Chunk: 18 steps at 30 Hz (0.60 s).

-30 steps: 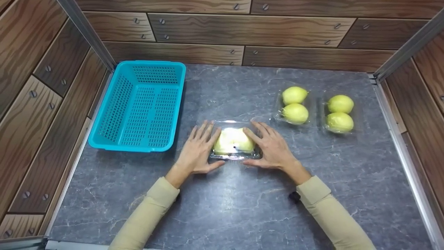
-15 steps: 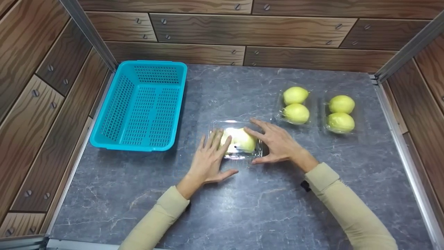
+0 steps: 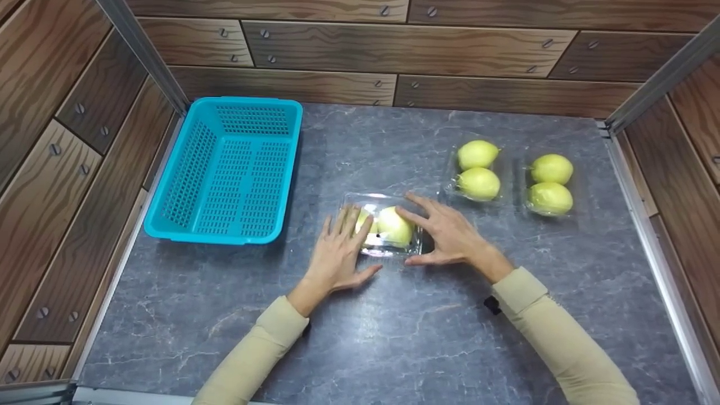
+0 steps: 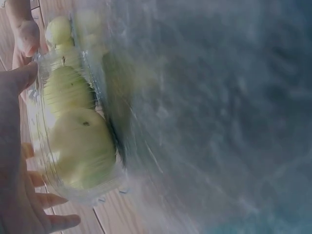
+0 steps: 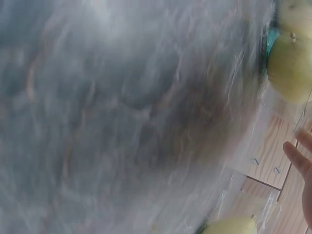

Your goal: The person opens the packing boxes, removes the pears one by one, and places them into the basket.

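A clear plastic clamshell box (image 3: 388, 250) with two yellow-green pears (image 3: 395, 226) in it sits at mid-table, its lid down over them. My left hand (image 3: 337, 256) lies over the box's left end, fingers straight across the lid and thumb stretched out in front. At the right end is my right hand (image 3: 453, 233), fingers spread, forefinger over the lid and thumb by the near right corner. The left wrist view shows both pears (image 4: 83, 146) through the plastic, with the left hand (image 4: 19, 161) alongside. Only a few fingertips of the right hand show in the right wrist view.
A turquoise perforated basket (image 3: 264, 225) stands at the back left with nothing in it. Toward the back right are two more clear boxes, one with pears (image 3: 478, 183), the other also with pears (image 3: 551, 197). Wood-patterned walls (image 3: 394, 48) close in the table.
The left hand has shifted right and toward me, its fingers now lying across the lid's left part. My right hand has drawn slightly right, and the box is a little farther right.
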Each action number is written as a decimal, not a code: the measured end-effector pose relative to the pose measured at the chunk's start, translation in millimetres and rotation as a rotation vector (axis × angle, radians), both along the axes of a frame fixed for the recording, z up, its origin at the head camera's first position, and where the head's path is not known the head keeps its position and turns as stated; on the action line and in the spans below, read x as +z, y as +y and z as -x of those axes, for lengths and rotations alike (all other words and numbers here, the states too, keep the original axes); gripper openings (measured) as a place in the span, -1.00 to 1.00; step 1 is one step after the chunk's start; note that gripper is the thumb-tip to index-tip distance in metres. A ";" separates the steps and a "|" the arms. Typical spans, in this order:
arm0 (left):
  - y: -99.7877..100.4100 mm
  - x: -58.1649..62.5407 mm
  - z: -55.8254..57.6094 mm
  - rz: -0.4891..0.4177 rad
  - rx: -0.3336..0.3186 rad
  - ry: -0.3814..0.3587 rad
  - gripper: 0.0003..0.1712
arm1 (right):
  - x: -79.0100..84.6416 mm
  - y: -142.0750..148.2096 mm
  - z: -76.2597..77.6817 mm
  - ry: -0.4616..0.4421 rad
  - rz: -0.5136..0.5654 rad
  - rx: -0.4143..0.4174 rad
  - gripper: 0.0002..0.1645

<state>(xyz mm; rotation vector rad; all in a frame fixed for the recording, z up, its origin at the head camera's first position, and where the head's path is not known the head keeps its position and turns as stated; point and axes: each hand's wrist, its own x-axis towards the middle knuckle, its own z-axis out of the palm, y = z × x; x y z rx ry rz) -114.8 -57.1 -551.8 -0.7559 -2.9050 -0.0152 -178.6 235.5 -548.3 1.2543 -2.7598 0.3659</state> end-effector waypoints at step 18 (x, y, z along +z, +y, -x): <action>-12.5 4.1 24.2 -0.007 -0.033 -0.049 0.16 | -4.6 -11.8 -17.8 0.060 -0.001 -0.114 0.34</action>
